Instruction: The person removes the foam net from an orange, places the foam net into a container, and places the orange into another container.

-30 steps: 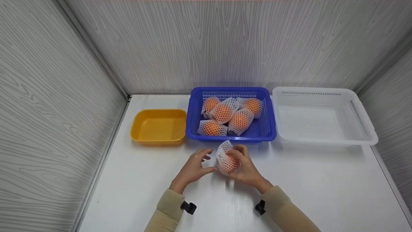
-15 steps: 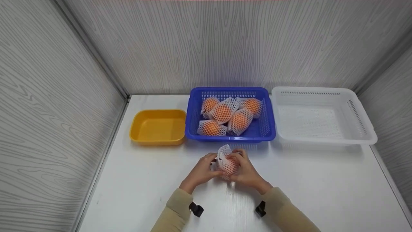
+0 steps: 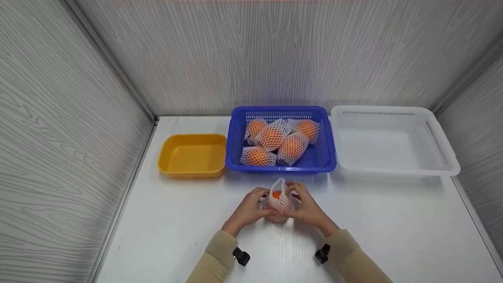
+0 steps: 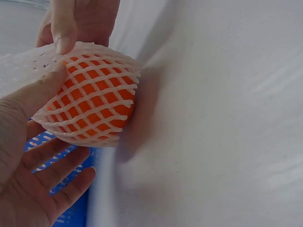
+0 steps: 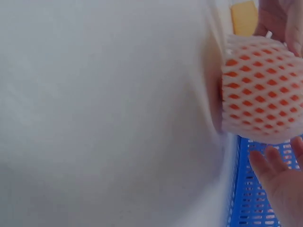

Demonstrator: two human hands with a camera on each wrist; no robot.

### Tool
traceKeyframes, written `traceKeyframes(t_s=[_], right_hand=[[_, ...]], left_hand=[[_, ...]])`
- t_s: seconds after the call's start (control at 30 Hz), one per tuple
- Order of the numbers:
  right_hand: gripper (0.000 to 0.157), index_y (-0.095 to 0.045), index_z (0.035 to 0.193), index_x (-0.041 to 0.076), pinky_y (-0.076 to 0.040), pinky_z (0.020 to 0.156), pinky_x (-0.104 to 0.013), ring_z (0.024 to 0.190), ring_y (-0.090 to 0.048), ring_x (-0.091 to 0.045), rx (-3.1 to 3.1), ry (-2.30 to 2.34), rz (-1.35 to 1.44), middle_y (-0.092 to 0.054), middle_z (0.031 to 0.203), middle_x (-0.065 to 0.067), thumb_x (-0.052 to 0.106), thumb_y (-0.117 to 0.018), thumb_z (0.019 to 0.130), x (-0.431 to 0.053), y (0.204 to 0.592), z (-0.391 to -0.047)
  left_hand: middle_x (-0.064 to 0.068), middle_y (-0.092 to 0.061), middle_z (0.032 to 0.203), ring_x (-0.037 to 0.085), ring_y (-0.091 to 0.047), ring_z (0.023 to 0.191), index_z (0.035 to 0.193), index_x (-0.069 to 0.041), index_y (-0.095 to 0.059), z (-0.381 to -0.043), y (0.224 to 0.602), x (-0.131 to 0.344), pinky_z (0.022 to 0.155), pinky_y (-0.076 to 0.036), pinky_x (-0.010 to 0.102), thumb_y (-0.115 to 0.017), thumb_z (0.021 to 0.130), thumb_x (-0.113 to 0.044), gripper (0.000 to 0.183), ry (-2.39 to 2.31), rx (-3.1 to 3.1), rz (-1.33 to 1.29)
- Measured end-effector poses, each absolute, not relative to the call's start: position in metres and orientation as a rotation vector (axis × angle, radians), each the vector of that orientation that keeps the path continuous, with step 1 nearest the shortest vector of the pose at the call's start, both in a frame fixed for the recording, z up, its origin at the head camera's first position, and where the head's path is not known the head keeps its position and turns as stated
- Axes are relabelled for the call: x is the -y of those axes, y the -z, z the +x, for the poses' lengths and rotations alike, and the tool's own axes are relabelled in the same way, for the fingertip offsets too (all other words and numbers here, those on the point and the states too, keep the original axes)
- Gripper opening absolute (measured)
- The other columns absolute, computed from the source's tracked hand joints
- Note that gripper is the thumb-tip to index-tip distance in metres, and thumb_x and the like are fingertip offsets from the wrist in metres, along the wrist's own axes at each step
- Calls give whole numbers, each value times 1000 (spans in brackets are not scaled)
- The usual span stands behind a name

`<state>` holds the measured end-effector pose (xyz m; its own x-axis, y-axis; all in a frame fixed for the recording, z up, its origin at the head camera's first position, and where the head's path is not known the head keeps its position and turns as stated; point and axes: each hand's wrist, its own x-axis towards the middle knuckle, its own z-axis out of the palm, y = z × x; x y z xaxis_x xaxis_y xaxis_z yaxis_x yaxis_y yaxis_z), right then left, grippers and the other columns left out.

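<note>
An orange (image 3: 276, 195) in a white foam net sleeve (image 3: 279, 206) stands upright on the table just in front of the blue basket, the sleeve's mouth gaping at the top so bare peel shows. My left hand (image 3: 249, 207) holds it from the left, thumb across the front; the left wrist view shows that thumb on the net and several other fingers spread behind the fruit. From the other side my right hand (image 3: 309, 209) grips the sleeve, with fingers at its upper edge and thumb low in front. The far side of the orange is hidden.
Several netted oranges (image 3: 272, 137) lie in the blue basket (image 3: 281, 169). Left of it stands a yellow bin (image 3: 192, 173), and to its right a white basket (image 3: 397, 171). Grey wood-grain walls (image 3: 251, 55) enclose the white table (image 3: 173, 228) at the back and sides.
My left hand has moved right and closed on the netted orange. The orange has been turned more upright, its sleeve mouth now facing the head camera, and has come slightly closer.
</note>
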<state>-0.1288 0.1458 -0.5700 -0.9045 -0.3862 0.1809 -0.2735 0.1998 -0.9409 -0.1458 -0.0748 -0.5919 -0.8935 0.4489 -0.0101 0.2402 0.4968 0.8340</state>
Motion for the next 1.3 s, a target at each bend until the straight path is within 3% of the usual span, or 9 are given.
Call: traceKeyframes(t_s=[0.27,0.57,0.93,1.03,1.13,1.23,1.3], right_hand=[[63,-50,132,-7,-38,101,-62,124,-47,-43,-2273,1784,-551,-53,130,-22,3,-82,78,-156,569,-131],[35,-68,111,-7,-45,98,-54,115,-51,-40,-2243,1789,-509,-56,118,-20,2,-80,79,-154,568,-134],[13,-71,90,-5,-50,94,-43,106,-55,-30,-2205,1863,-523,-58,111,-22,-3,-79,79,-153,573,-134],[18,-68,93,-7,-48,95,-48,107,-56,-30,-2200,1881,-523,-59,111,-23,-4,-78,79,-154,575,-135],[35,-60,107,-11,-44,97,-56,111,-54,-34,-2165,1909,-502,-57,115,-26,-5,-79,79,-154,576,-135],[52,-55,124,-9,-42,98,-58,118,-50,-37,-2162,1885,-504,-54,123,-26,-2,-79,79,-153,576,-134],[52,-57,125,-9,-42,99,-57,121,-48,-40,-2185,1853,-533,-53,127,-26,-1,-80,79,-151,574,-133]], left_hand=[[1,-59,121,18,-54,114,124,-7,-62,-146,594,76,97,-48,38,-84,79,-29,54,-1388,-2498,592],[0,-60,120,18,-56,113,131,-9,-60,-146,594,77,96,-48,37,-83,80,-36,62,-1469,-2425,526],[-1,-63,104,19,-59,102,99,-4,-78,-143,595,75,92,-50,37,-81,83,-24,26,-1668,-2492,606],[-1,-65,100,18,-61,98,93,-2,-78,-143,597,74,90,-51,35,-81,82,-15,17,-1712,-2529,611],[0,-65,97,18,-62,95,89,-1,-78,-142,599,73,88,-52,34,-79,79,-3,10,-1743,-2557,627],[0,-65,95,18,-62,94,88,-1,-78,-141,601,72,86,-53,33,-76,77,5,13,-1760,-2584,662],[1,-65,94,18,-62,93,88,-1,-78,-140,602,71,85,-53,33,-73,76,9,17,-1770,-2595,678]])
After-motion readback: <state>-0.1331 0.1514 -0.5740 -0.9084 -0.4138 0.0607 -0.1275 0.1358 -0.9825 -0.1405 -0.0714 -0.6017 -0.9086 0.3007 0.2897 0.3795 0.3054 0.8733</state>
